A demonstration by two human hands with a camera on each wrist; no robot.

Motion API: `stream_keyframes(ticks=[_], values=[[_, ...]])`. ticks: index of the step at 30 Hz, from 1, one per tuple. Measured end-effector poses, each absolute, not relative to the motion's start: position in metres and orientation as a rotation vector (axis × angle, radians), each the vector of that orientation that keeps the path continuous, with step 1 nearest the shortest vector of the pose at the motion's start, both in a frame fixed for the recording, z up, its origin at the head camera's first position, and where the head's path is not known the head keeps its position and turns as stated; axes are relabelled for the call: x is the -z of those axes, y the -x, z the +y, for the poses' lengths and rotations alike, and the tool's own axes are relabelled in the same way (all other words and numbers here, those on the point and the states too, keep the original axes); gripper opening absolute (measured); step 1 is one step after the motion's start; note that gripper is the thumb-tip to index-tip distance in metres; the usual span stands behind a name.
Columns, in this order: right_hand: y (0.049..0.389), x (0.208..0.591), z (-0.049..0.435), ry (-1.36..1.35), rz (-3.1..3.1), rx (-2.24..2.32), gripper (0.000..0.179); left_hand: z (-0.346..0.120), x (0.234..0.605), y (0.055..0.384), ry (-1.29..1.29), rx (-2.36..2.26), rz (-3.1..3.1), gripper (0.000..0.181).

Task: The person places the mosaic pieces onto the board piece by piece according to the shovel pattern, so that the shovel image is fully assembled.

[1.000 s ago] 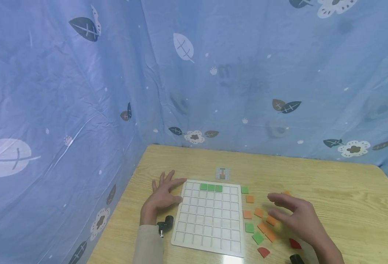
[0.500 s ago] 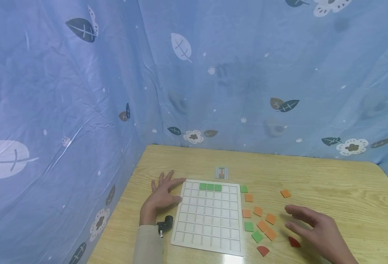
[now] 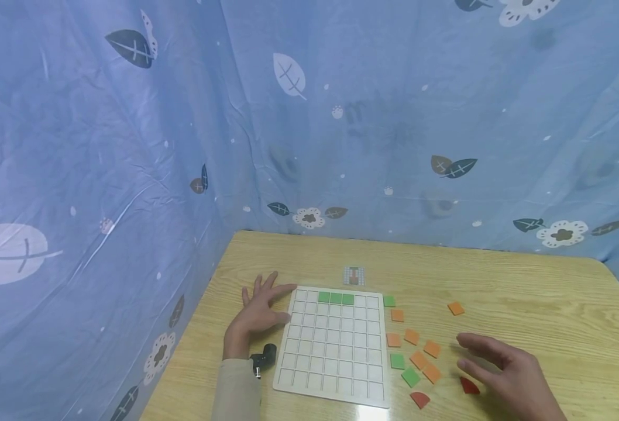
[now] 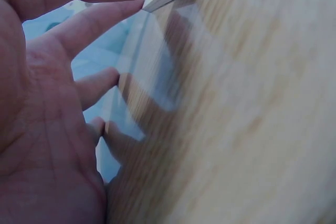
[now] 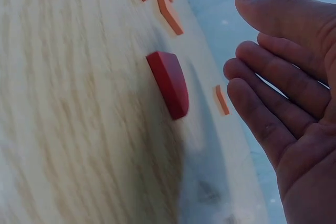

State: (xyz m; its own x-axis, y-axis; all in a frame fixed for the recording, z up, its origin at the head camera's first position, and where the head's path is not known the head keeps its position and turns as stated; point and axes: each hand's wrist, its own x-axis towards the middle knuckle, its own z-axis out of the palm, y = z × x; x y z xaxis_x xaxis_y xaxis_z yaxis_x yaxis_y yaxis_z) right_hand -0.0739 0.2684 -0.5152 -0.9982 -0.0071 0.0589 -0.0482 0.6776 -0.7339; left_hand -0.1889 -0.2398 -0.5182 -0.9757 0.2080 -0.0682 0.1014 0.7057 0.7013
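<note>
A pale grid board (image 3: 333, 345) lies on the wooden table, with three green square tiles (image 3: 336, 298) set side by side in its top row. My left hand (image 3: 261, 310) touches the board's left edge with index finger and thumb, the other fingers spread on the table. In the left wrist view, fingertips (image 4: 139, 6) meet the board's edge. My right hand (image 3: 509, 368) hovers right of the loose tiles, fingers relaxed and holding nothing. Nearest to it is a red quarter-round tile (image 3: 469, 386), also plain in the right wrist view, below the palm (image 5: 310, 166).
Several orange square tiles (image 3: 419, 360) and a few green ones (image 3: 411, 377) lie right of the board. One orange tile (image 3: 456, 308) sits farther back. Another red tile (image 3: 420, 400) is near the front. A small pattern card (image 3: 354, 276) lies behind the board. Blue curtain (image 3: 394, 117) borders the table.
My right hand has moved right and slightly toward me, away from the orange tiles, uncovering the far orange one. My left hand stays at the board's edge.
</note>
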Motion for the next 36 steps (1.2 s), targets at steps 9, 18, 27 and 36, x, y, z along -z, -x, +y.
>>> stream_keyframes(ticks=[9, 18, 27, 36], values=[[0.077, 0.519, 0.258, -0.079, -2.841, -1.213, 0.041, -0.239, 0.517, 0.187, -0.246, -1.126, 2.765, 0.078], [0.080, 0.523, 0.247, -0.113, -2.812, -1.234, 0.040, -0.239, 0.517, 0.188, -0.242, -1.133, 2.766, 0.076], [0.082, 0.522, 0.239, -0.128, -2.804, -1.258, 0.036, -0.238, 0.515, 0.187, -0.232, -1.135, 2.761, 0.077], [0.085, 0.523, 0.234, -0.143, -2.825, -1.124, 0.035, -0.238, 0.514, 0.187, -0.231, -1.135, 2.758, 0.077]])
